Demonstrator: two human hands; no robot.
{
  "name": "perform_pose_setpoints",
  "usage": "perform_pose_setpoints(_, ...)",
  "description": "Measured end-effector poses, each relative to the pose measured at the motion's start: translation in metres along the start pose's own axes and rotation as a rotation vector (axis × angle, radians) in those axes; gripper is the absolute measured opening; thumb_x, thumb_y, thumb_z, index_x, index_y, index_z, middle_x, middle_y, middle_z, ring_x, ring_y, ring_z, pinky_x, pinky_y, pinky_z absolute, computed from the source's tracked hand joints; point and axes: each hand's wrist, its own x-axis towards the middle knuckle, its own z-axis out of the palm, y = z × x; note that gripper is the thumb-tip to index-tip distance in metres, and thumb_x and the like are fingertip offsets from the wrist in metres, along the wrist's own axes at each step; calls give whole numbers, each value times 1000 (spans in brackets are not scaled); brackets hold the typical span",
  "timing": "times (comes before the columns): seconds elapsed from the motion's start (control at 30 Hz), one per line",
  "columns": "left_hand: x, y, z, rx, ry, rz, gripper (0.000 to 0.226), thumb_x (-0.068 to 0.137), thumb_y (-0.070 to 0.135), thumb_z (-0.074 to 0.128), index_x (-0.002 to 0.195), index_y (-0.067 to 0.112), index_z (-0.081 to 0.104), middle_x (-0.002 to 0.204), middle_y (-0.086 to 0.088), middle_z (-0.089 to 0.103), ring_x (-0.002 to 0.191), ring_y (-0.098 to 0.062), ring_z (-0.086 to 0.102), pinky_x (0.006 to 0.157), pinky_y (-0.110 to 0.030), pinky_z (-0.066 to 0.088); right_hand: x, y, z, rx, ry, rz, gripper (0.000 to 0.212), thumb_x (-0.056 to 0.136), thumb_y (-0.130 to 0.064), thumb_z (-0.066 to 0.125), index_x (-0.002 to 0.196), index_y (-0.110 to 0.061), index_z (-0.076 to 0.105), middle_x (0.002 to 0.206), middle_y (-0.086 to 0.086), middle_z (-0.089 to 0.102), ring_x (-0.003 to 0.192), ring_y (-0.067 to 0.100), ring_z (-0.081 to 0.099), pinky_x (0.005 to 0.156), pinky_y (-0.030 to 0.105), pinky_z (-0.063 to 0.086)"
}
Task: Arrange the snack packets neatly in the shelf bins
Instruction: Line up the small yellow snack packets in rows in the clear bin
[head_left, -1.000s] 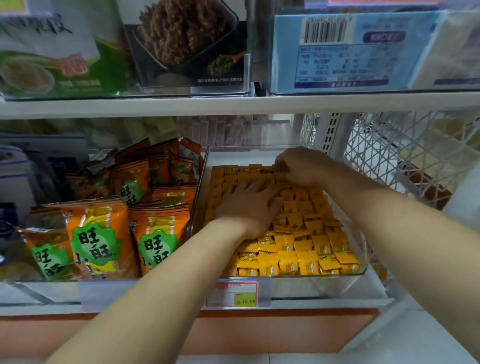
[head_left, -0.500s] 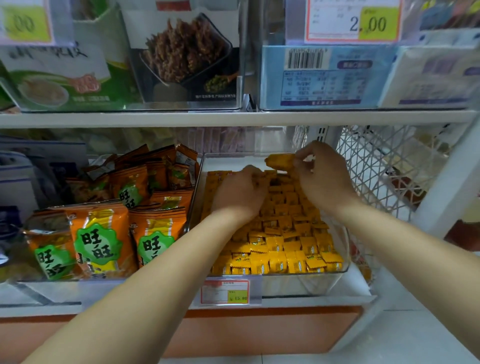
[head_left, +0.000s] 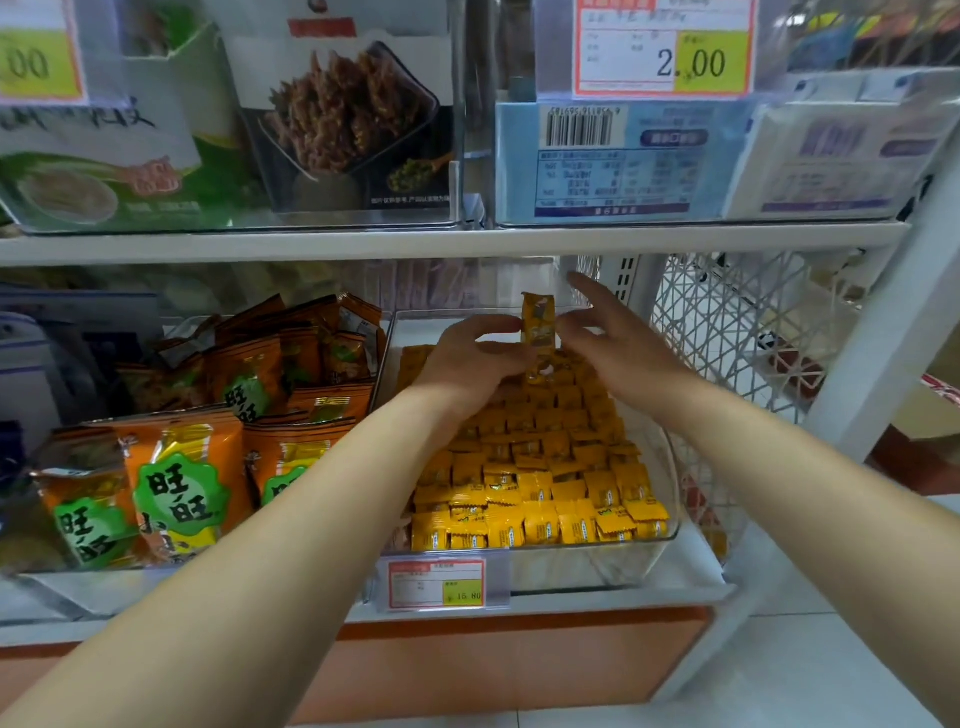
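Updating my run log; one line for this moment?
left hand pinches packet | right hand touches packet | packet upright above rear of bin | front rows neat

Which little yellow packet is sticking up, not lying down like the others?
The yellow packet the left hand pinches upright above the clear bin; all other packets lie flat in rows.
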Motion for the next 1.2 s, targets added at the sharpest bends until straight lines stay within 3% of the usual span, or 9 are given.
perform_pose_setpoints(0.13,4,1,0,219,31,85,39,87,28,74,124,28,61,103,10,74,85,-8,71,75,-21,53,29,-2,3,128,31,-58,30,92,-30,70,120,-35,59,105,2,69,92,14,70,81,42,61)
perform_pose_setpoints(0.23,6,-7,-2,779,137,199,41,91,45,62,128,27,57,118,8,64,99,-7,61,76,-20,46,52,5,0,24,151,-105,33,84,-22,76,112,-28,59,98,-4,69,82,6,69,68,20,59)
perform_pose_setpoints(0.33,2,-27,-1,1100,1,124,56,95,55,49,144,29,45,150,-3,43,140,-29,35,111,-43,35,64,15,0,-163,152,-121,36,80,-18,79,106,-26,56,92,-10,64,74,0,64,50,8,47)
perform_pose_setpoints(0.43,2,-38,-4,1171,-70,88,60,97,60,40,151,38,32,163,3,24,149,-29,17,120,-51,18,68,27,3,-287,63,-154,35,80,-15,79,103,-25,55,93,-8,61,74,2,63,49,6,42)
perform_pose_setpoints(0.63,4,-45,-5,1204,-60,150,54,98,58,37,149,39,34,161,5,27,147,-30,20,119,-53,18,70,27,1,-466,34,-215,31,83,-14,78,103,-25,57,97,-1,65,80,14,64,61,19,43)
perform_pose_setpoints(0.8,5,-47,-6,1203,-65,166,54,98,57,37,148,39,34,160,6,29,146,-31,21,118,-53,17,74,24,25,-937,-316,-109,17,98,-30,59,108,-25,73,98,-4,65,95,19,62,81,35,50)
perform_pose_setpoints(0.87,5,-48,-6,1211,-69,161,54,98,58,36,149,40,34,160,6,29,146,-30,21,119,-53,16,80,17,27,-871,-302,-85,24,100,-31,55,103,-16,75,94,1,68,88,21,62,81,36,50)
perform_pose_setpoints(1.0,4,-48,-7,1220,-70,151,53,98,59,33,148,39,36,159,5,29,146,-29,20,119,-53,14,90,14,37,-724,-309,-99,22,97,-24,61,116,-17,71,117,2,67,102,18,59,88,31,45)
perform_pose_setpoints(1.2,1,-47,-6,1204,-79,149,50,99,56,34,146,40,38,158,5,32,145,-29,22,118,-54,12,93,26,49,-657,-286,-49,12,91,-23,71,100,-22,63,101,-4,57,93,16,55,80,28,42)
